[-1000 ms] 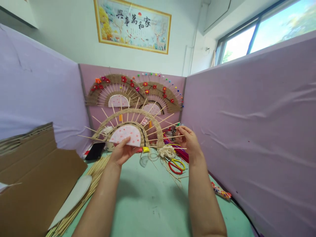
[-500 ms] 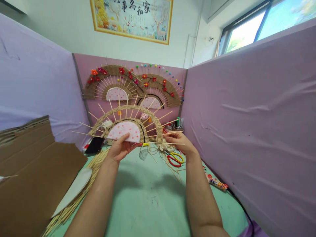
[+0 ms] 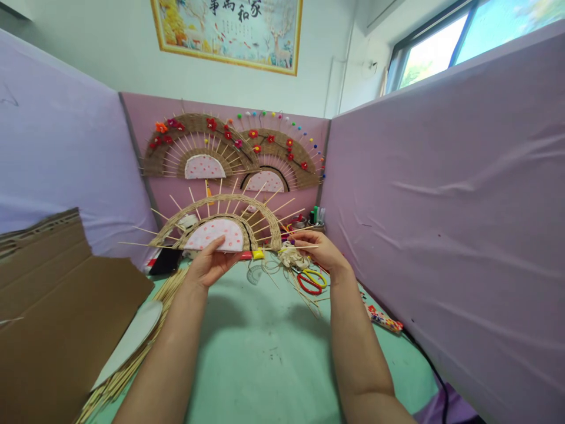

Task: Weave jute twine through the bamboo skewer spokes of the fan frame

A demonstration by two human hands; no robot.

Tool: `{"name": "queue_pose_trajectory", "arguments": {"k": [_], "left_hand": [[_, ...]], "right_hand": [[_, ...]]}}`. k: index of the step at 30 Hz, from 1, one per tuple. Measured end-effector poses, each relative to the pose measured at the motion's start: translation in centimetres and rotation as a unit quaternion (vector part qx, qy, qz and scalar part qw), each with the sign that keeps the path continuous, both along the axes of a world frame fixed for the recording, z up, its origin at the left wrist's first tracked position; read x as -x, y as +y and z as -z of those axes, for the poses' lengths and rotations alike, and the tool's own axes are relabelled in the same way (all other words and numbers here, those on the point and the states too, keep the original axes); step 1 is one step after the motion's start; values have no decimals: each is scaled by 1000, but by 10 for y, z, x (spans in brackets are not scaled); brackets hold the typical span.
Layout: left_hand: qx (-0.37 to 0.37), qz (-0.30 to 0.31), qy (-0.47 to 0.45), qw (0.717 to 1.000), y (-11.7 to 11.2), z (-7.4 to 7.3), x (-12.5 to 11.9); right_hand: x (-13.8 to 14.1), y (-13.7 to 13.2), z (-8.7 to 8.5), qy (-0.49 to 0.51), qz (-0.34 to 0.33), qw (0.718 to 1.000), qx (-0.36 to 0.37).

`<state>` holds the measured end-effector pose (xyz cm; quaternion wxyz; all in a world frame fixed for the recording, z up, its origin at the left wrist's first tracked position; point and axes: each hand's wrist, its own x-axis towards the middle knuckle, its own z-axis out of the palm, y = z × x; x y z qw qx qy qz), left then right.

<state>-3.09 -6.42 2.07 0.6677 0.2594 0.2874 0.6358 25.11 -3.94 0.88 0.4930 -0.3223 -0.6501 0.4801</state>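
A half-round woven fan (image 3: 209, 203) with pale sticks fanning out is held up over the table. Its centre is a white-pink half-disc with red dots (image 3: 214, 234), bordered by woven bands and a dark line. My left hand (image 3: 212, 263) is closed on the lower edge of this half-disc, thumb in front. At the fan's right end, my right hand (image 3: 320, 248) has its fingers pinched together beside the outer woven band, among the lowest sticks. What lies between those fingertips is too small to make out.
Two finished-looking fans with red flowers (image 3: 212, 123) hang on the pink partition. Scissors (image 3: 311, 281), tangled cord (image 3: 291, 257), a clear protractor (image 3: 255, 274) and a pen cup (image 3: 316, 224) are at the back. Cardboard (image 3: 57, 318) and a bundle of sticks (image 3: 117, 377) lie left.
The fan has shifted slightly left and tilted back a little, with both hands moving along. The whole view has also drifted slightly. My grip on the fan stays the same.
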Motion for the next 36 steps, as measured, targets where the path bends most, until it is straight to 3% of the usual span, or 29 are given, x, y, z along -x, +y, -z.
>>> {"name": "queue_pose_trajectory", "arguments": {"k": [6, 10, 16, 23, 29, 36], "left_hand": [[3, -5, 27, 1000, 1, 0, 6], [-2, -2, 40, 999, 3, 4, 7], [-4, -24, 54, 998, 4, 4, 4], [-54, -48, 17, 997, 1, 1, -3], [-71, -74, -23, 994, 1, 1, -11], [-50, -57, -57, 995, -6, -6, -20]], "right_hand": [[-26, -9, -1, -30, -3, 999, 14], [-37, -16, -7, -90, 42, 995, 4], [-28, -28, -23, -220, 115, 967, -55], [-10, -32, -29, -180, 158, 965, -106], [6, -31, -28, -165, 113, 974, -107], [19, -25, -22, -137, 13, 987, -80]]}}
